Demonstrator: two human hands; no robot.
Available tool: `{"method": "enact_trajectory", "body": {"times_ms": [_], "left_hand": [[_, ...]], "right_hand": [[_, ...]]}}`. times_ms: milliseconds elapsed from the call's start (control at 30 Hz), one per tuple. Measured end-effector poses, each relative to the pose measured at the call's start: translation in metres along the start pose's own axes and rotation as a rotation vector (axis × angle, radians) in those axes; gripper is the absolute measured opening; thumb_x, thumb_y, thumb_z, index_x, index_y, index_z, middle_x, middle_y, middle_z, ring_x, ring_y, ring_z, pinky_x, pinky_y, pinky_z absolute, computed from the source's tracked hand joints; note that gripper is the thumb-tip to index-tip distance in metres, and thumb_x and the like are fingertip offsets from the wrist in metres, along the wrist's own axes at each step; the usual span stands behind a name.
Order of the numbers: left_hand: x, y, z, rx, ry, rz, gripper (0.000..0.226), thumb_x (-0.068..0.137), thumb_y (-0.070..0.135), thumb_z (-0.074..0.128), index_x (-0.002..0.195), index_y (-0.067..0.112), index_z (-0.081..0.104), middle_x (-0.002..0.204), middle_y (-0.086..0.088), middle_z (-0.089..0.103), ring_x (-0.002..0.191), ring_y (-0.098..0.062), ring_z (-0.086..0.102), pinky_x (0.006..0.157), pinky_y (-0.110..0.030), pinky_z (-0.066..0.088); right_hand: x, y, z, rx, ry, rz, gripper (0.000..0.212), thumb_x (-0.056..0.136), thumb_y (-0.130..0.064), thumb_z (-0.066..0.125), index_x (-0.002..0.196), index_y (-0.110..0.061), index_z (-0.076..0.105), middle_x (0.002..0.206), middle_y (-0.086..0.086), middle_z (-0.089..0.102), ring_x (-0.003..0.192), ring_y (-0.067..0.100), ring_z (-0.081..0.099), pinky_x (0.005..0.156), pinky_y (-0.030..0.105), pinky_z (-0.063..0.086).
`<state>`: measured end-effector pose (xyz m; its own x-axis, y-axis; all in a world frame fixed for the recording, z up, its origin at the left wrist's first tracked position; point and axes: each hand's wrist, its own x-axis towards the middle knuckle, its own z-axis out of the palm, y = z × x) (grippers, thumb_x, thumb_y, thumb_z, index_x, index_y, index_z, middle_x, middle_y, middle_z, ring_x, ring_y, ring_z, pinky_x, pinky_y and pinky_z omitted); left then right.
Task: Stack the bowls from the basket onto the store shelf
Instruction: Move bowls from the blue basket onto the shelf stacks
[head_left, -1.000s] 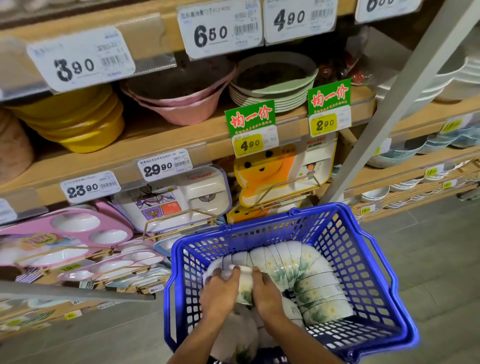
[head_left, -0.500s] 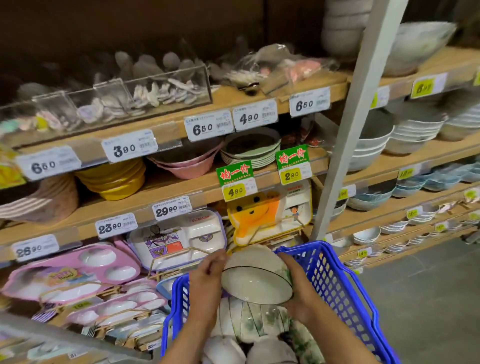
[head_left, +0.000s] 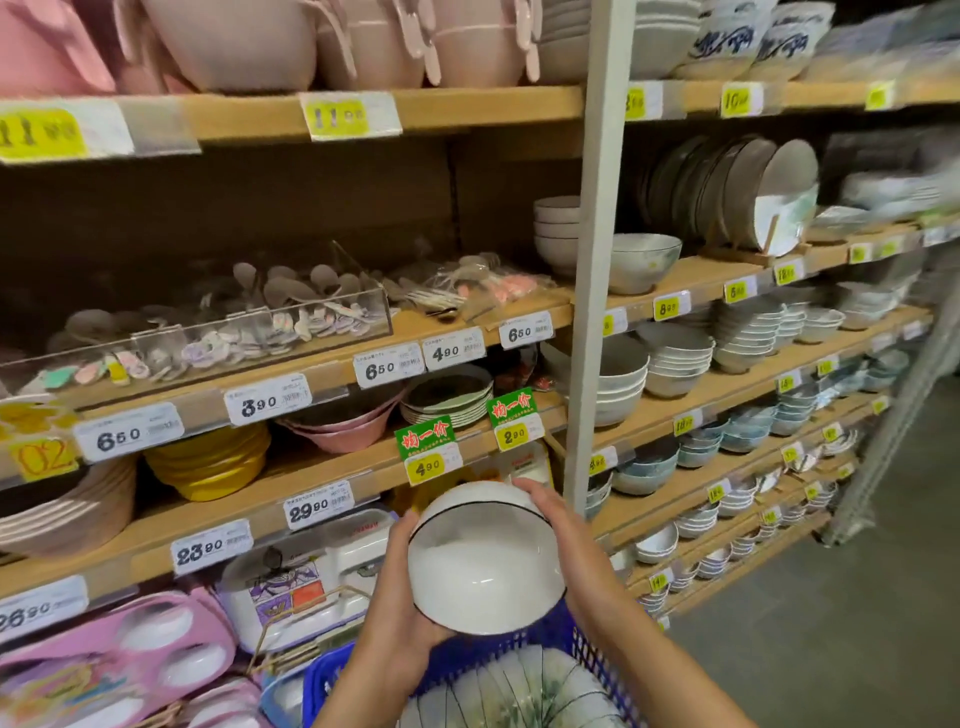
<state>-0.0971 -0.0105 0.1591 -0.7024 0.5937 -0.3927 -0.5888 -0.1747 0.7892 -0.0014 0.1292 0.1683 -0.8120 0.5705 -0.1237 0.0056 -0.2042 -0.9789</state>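
Step in hand: carry. The white bowl (head_left: 485, 561), with a dark rim line, is out of the basket and in the air in front of the lower shelves, mouth tilted back toward me. It's not on any shelf yet. It could be two bowls nested, since there's a second white curve above the far rim. Can't tell.

Both grips are on it.
- **Left grip (head_left: 400, 592):** cups the left side, thumb near the rim, fingers curled under the base.
- **Right grip (head_left: 571, 540):** wraps the far right wall, fingertips over the top edge.

So the bowl sits between the two, clamped from both sides.

Directly below is the blue basket (head_left: 589, 647). The remaining bowls (head_left: 524, 691) lie in it on their sides in a nested row, with a green leaf print. There are plenty left, so I judge we're early in the task.

Next move, my read: swing right past the white upright post (head_left: 597, 260) into the ceramics bay. Stacks of white bowls (head_left: 675, 358) sit on the wooden shelf (head_left: 737, 395) there, higher than the held bowl and well apart from it. I can't tell which stack matches, because the labels are blurred.

The bowl needs levelling mouth-up, lining up over a stack, and lowering straight before either grip releases. Headroom over those stacks looks tight, so it will need a shallow entry angle.

The left bay beside the bowl holds divided plastic trays (head_left: 311, 571) and price tags. Not a target, I think.
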Motion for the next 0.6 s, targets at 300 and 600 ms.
{"method": "enact_trajectory", "body": {"times_ms": [300,600], "left_hand": [[-0.046,-0.016,0.042,-0.033,-0.208,-0.058,0.048,0.077,0.058,0.055,0.096,0.020,0.078,0.103,-0.013,0.074,0.087,-0.031,0.072,0.082,-0.047,0.053],[-0.063,-0.030,0.129,0.059,-0.306,-0.033,0.052,0.074,0.053,0.060,0.112,0.019,0.073,0.102,-0.010,0.073,0.086,-0.030,0.070,0.082,-0.042,0.051]], "right_hand": [[-0.072,-0.026,-0.037,-0.258,0.020,-0.425,0.035,0.090,-0.039,0.048,0.122,-0.034,0.063,0.124,-0.023,0.063,0.119,-0.007,0.053,0.087,0.003,0.039],[-0.104,-0.059,-0.110,-0.270,0.103,-0.606,0.027,0.095,-0.033,0.049,0.116,-0.037,0.067,0.126,-0.021,0.062,0.125,-0.004,0.050,0.096,0.005,0.035]]}}
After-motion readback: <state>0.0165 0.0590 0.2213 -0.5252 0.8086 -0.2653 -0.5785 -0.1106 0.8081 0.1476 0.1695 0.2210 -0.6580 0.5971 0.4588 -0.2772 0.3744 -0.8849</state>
